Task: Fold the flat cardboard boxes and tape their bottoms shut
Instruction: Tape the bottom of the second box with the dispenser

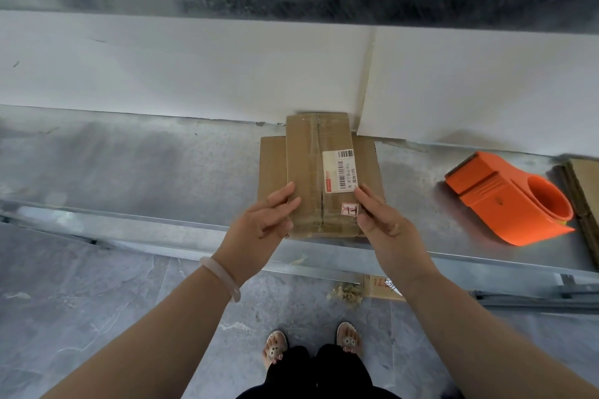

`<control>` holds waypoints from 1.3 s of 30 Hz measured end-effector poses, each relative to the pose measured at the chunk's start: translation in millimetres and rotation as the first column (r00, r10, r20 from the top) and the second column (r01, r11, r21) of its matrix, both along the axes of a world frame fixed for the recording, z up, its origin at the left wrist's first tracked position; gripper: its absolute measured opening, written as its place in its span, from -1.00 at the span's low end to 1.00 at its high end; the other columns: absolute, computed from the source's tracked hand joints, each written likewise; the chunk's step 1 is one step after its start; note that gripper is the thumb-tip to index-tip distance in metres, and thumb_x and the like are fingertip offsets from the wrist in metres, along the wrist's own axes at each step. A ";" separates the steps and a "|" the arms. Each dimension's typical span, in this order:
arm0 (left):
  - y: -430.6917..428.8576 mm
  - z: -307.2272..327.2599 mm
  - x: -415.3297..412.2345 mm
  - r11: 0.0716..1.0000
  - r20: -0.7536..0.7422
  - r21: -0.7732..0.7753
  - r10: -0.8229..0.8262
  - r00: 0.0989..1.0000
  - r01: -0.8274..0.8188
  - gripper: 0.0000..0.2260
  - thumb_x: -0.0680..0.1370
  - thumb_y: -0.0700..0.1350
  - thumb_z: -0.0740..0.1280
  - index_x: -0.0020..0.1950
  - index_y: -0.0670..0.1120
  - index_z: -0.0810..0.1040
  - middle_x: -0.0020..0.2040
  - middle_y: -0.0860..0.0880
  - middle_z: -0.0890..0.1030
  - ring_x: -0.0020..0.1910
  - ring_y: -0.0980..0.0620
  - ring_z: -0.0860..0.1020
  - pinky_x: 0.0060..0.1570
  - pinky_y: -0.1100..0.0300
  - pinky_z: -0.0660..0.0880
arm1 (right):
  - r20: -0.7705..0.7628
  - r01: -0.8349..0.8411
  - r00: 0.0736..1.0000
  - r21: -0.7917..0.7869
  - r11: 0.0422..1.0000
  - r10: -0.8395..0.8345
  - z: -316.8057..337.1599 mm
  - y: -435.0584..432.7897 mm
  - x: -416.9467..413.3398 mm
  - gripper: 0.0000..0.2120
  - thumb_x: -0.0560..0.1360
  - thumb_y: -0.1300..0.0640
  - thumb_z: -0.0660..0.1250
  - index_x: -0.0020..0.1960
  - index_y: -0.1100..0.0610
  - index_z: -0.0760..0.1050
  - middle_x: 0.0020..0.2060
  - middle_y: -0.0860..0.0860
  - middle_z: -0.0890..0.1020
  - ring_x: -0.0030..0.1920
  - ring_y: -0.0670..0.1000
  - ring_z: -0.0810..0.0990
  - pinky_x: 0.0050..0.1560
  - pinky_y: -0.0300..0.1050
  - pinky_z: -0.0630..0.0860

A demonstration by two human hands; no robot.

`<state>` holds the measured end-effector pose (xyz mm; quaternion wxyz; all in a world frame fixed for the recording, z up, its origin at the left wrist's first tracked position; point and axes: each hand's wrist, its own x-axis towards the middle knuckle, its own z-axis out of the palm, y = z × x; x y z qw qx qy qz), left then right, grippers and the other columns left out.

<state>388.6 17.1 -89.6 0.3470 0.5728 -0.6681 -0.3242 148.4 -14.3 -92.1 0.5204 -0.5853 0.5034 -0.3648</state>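
Flat box (311, 172) is pinched at its near end by fingers of the left hand (265, 214) and right hand (379, 217), one per long edge. Long axis is pointed straight away, so neither's nearer really.

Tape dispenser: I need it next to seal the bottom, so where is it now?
In the head view, the orange tape dispenser lies on the metal bench, right of the cardboard box and beside flat cardboard at the right edge.
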 end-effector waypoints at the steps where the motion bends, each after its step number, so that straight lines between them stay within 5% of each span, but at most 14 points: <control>1: 0.8 -2.9 1.8 0.999 0.050 -0.031 -0.024 0.998 0.026 -0.61 0.60 -0.28 0.28 0.41 -0.01 0.43 0.45 0.25 0.31 0.43 0.24 0.33 0.33 0.26 0.41 | -0.011 -0.001 1.000 0.005 1.000 0.001 -0.1 1.8 -0.1 -0.56 0.61 0.28 0.24 0.29 -0.24 0.47 0.35 -0.36 0.41 0.40 -0.32 0.33 0.42 -0.20 0.34; 7: 6.5 1.3 -11.3 0.994 0.159 -0.104 0.061 0.985 -0.045 -0.59 0.55 0.13 0.26 0.33 -0.02 0.55 0.45 0.15 0.37 0.35 0.33 0.37 0.24 0.44 0.37 | -0.248 -0.057 0.969 -0.173 0.983 0.013 6.0 0.2 -0.6 -0.63 0.58 0.17 0.32 0.25 -0.25 0.48 0.44 -0.27 0.31 0.35 -0.27 0.39 0.36 -0.38 0.33; 11: 7.8 -1.8 -32.3 0.971 0.389 -0.237 0.136 0.911 -0.043 -0.63 0.54 0.18 0.27 0.26 0.07 0.60 0.38 -0.09 0.47 0.22 -0.05 0.54 0.09 0.06 0.57 | -0.373 -0.117 0.926 -0.419 0.900 -0.053 -2.9 4.5 10.7 -0.69 0.45 -0.11 0.40 0.19 -0.17 0.59 0.49 -0.11 0.28 0.38 -0.09 0.34 0.31 -0.35 0.30; 18: -0.9 -15.4 -24.1 0.925 0.542 -0.378 0.191 0.819 0.035 -0.73 0.60 0.19 0.22 0.17 0.19 0.64 0.28 -0.03 0.56 0.07 -0.08 0.57 0.13 -0.18 0.46 | -0.465 -0.197 0.882 -0.502 0.842 -0.071 -14.0 -4.8 7.0 -0.74 0.49 -0.11 0.32 0.13 -0.12 0.65 0.42 -0.03 0.44 0.24 0.08 0.42 0.33 -0.41 0.21; 27: -3.1 -20.7 -8.0 0.911 0.435 -0.376 0.012 0.900 0.170 -0.71 0.60 -0.07 0.27 0.33 0.06 0.55 0.42 -0.06 0.46 0.23 -0.09 0.51 0.27 -0.10 0.45 | -0.426 -0.255 0.905 -0.509 0.822 0.018 -22.9 -11.2 -5.3 -0.71 0.54 0.02 0.28 0.26 -0.07 0.54 0.45 -0.09 0.39 0.23 0.11 0.43 0.33 -0.33 0.28; 32: 7.8 -22.0 -8.2 0.956 0.313 -0.274 -0.017 0.950 0.107 -0.63 0.64 -0.13 0.17 0.45 -0.06 0.40 0.51 0.04 0.34 0.38 0.11 0.43 0.31 0.19 0.44 | -0.373 -0.224 0.927 -0.464 0.857 0.040 -23.2 -7.0 -9.7 -0.64 0.57 0.06 0.22 0.35 0.04 0.46 0.45 -0.23 0.33 0.36 -0.10 0.39 0.39 -0.35 0.27; 36: 10.3 -14.9 -15.5 0.988 0.091 -0.157 0.025 0.996 -0.011 -0.66 0.62 -0.15 0.25 0.40 -0.04 0.45 0.49 0.10 0.36 0.42 0.21 0.37 0.29 0.33 0.42 | -0.303 -0.144 0.952 -0.322 0.936 0.042 -14.7 3.5 -8.4 -0.60 0.58 0.19 0.21 0.42 0.05 0.36 0.43 -0.27 0.31 0.45 -0.25 0.29 0.42 -0.40 0.20; 39: 14.9 -3.9 -24.7 0.974 -0.220 0.100 0.219 0.951 -0.202 -0.59 0.55 -0.22 0.39 0.34 0.09 0.48 0.42 0.12 0.43 0.32 0.25 0.47 0.24 0.28 0.48 | -0.298 -0.110 0.954 -0.266 0.958 0.027 -4.9 8.0 -6.8 -0.58 0.61 0.17 0.18 0.45 -0.02 0.30 0.47 -0.21 0.28 0.45 -0.33 0.21 0.41 -0.44 0.17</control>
